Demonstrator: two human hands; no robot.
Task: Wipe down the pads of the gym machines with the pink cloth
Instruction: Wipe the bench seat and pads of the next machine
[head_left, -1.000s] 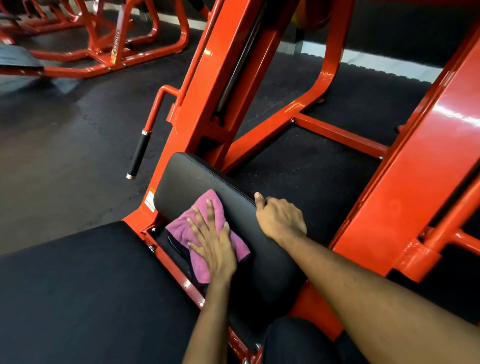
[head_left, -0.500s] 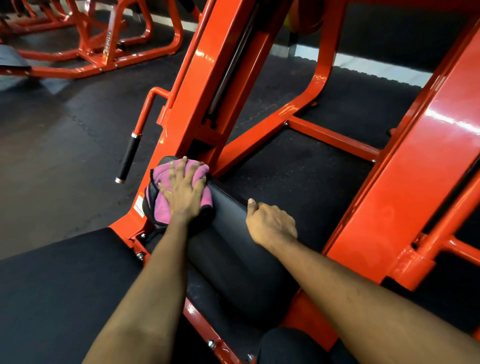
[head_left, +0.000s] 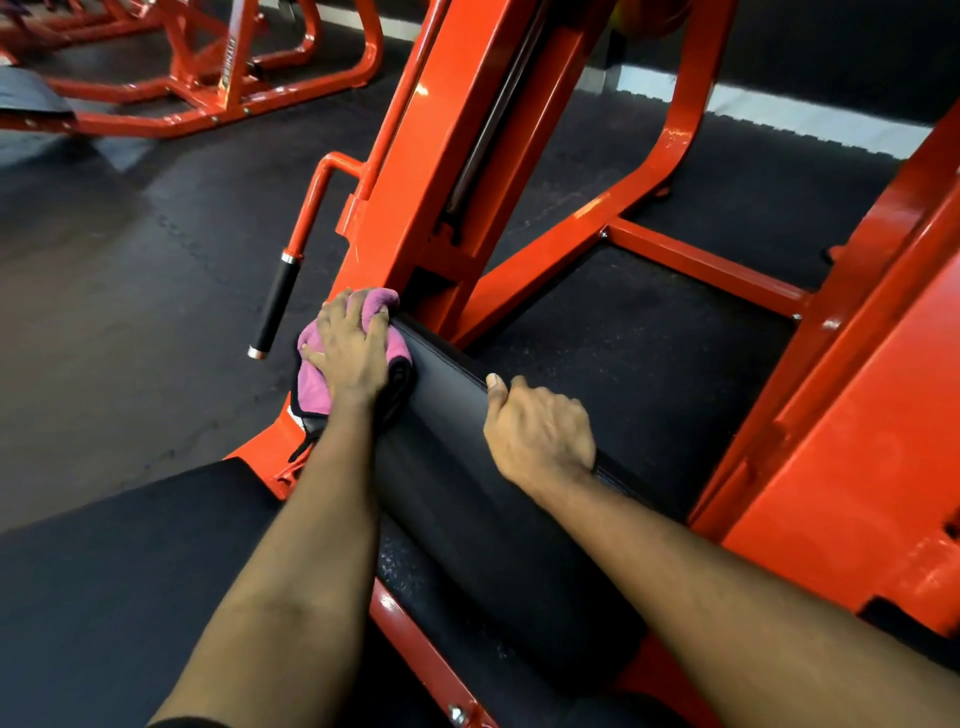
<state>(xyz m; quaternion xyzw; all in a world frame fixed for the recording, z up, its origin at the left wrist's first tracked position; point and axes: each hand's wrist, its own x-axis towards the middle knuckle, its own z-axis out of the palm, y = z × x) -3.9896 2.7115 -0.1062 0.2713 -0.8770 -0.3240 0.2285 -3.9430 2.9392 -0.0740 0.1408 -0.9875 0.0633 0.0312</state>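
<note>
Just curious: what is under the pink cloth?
The far end of the black pad; the left hand holds the pink cloth against it. The covered pad surface is hidden.

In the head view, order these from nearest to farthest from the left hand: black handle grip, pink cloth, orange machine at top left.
1. pink cloth, under the left hand.
2. black handle grip, just to its left.
3. orange machine, far at top left.

View: single, head-worn, wide-angle.
Facing: forward and down, along both forearms.
Nearness: close over black pad (head_left: 457, 415); floor (head_left: 130, 312) farther off.
Mid-frame: left hand (head_left: 353, 353) on pink cloth (head_left: 314, 384), right hand (head_left: 540, 431).
</note>
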